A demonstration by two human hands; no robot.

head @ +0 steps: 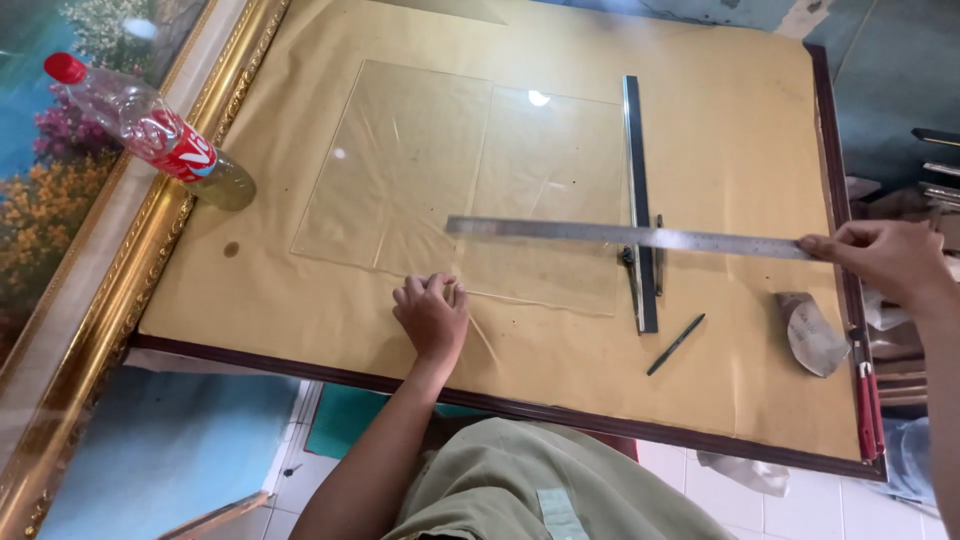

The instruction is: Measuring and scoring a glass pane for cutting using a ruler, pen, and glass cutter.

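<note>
Head view: a board [300, 310] covered in brown paper, dark frame at its near and right edges. A clear glass sheet [420, 170] lies flat on the left-centre of the board, with a second sheet [555, 190] touching its right side.

The left hand [432, 315] rests at the near edge of the glass, fingers curled into a loose fist, knuckles down; it grips nothing that can be seen.

The right hand [885, 258] is at the right edge of the board, thumb and fingers pinched on the end of a long steel ruler [620, 235]. The ruler runs leftward across the second sheet, crossing over a dark straightedge [638, 200] that lies from far to near.

A pen [676, 344] lies near the straightedge's near end. A folded cloth [810, 332] sits beside the right edge. A plastic bottle [150, 130] with a red cap lies across the left edge, on a gold picture frame [130, 290].
</note>
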